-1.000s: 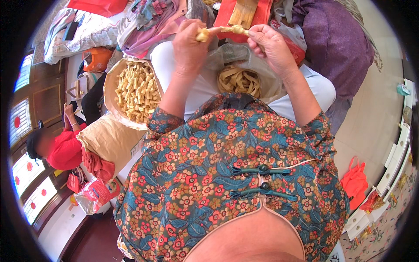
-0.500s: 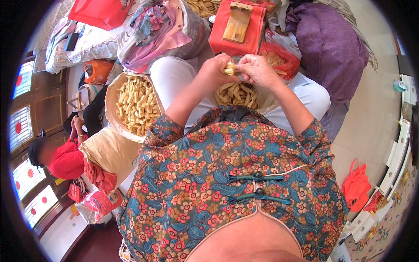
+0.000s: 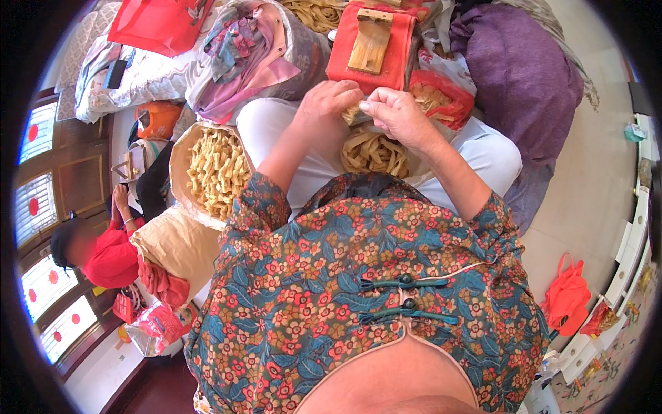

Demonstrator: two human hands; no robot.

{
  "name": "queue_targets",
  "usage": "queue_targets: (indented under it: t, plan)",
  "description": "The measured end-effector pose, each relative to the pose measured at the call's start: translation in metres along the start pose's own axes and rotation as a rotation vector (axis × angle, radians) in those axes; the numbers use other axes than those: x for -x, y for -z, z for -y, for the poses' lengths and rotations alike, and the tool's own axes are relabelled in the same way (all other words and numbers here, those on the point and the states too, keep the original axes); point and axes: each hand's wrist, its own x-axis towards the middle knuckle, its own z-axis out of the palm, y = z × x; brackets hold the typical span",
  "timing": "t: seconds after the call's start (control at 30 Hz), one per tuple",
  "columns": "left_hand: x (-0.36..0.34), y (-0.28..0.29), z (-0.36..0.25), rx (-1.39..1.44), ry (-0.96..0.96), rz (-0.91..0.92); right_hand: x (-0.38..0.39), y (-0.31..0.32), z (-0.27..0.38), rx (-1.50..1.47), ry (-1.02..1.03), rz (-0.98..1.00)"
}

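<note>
- Nearest the body, flat tan strips (image 3: 376, 153) lie coiled in a clear plastic bag (image 3: 419, 164) between the legs; just beside the left leg stands a container (image 3: 178, 165) of short knotted pieces (image 3: 217, 169).
- Over that bag's far edge, the left hand (image 3: 329, 103) has its grip curled closed round a pale yellow piece (image 3: 353, 114).
- The right hand (image 3: 396, 114) pinches the piece's right side, thumb toward forefinger; the tips partly hide it.
- A second ago the hands were well apart, the piece stretched between them; now they nearly meet, so it is gathered short in the fingers.
- Beyond, a wooden block (image 3: 371, 45) lies on a red cloth (image 3: 343, 65).
- Farthest, at left, a red bag (image 3: 155, 24) bears a pale design; no writing is legible.
</note>
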Motion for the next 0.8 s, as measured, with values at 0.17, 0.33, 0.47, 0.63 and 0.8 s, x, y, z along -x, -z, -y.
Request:
queue_targets:
  t: [0.17, 0.33, 0.47, 0.63, 0.8]
  plan:
    - [-0.004, 0.000, 0.023, 0.025, 0.069, 0.013, -0.002, -0.016, 0.008, 0.038, 0.149, -0.094]
    - [-0.021, -0.009, 0.019, 0.873, 0.738, 0.007, -0.027, 0.011, 0.013, 0.124, 0.184, -0.214]
    - [-0.035, -0.003, 0.017, 1.312, 0.869, -0.140, -0.042, 0.030, 0.017, 0.126, 0.159, -0.357]
    - [-0.043, -0.007, 0.029, 1.047, 0.886, -0.129, -0.056, 0.034, 0.012, 0.094, 0.139, -0.401]
    - [-0.057, -0.006, 0.033, 0.894, 0.922, -0.149, -0.063, 0.032, 0.019, 0.092, 0.186, -0.456]
